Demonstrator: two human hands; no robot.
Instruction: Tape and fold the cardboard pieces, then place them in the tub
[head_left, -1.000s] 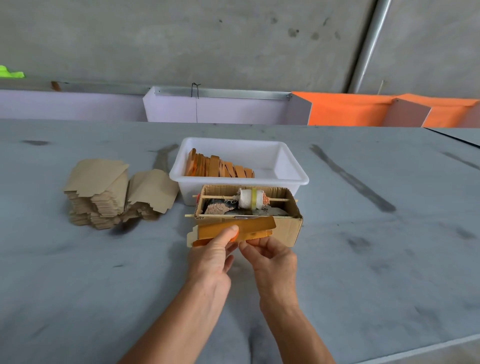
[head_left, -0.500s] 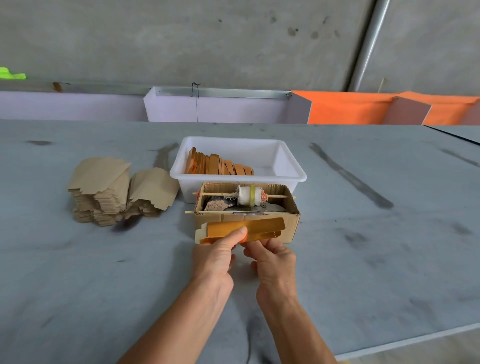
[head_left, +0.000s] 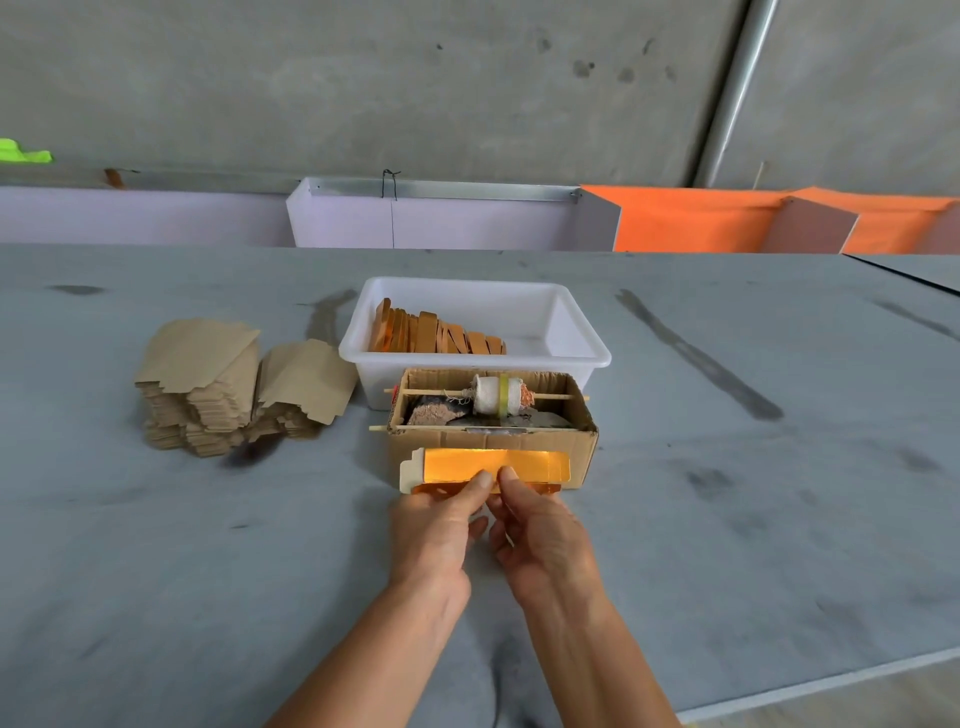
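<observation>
My left hand (head_left: 434, 538) and my right hand (head_left: 543, 540) together pinch a small cardboard piece (head_left: 530, 463) with a shiny orange-gold face, held level just in front of a brown cardboard box (head_left: 576, 452). My thumbs press its lower edge near the middle. The box holds a white tape roll (head_left: 491, 395) on a wooden stick. Behind it stands the white tub (head_left: 582, 343) with several folded orange-brown pieces (head_left: 431, 332) leaning at its left side. A stack of flat brown cardboard pieces (head_left: 228, 384) lies to the left on the table.
The grey table (head_left: 727, 493) stretches wide on both sides; its front edge runs at the lower right. Purple and orange panels (head_left: 685, 218) line the far edge under a concrete wall.
The piece has turned level and now shows its bright gold face; both thumbs have come together at its lower middle edge. The hands sit slightly closer to the box.
</observation>
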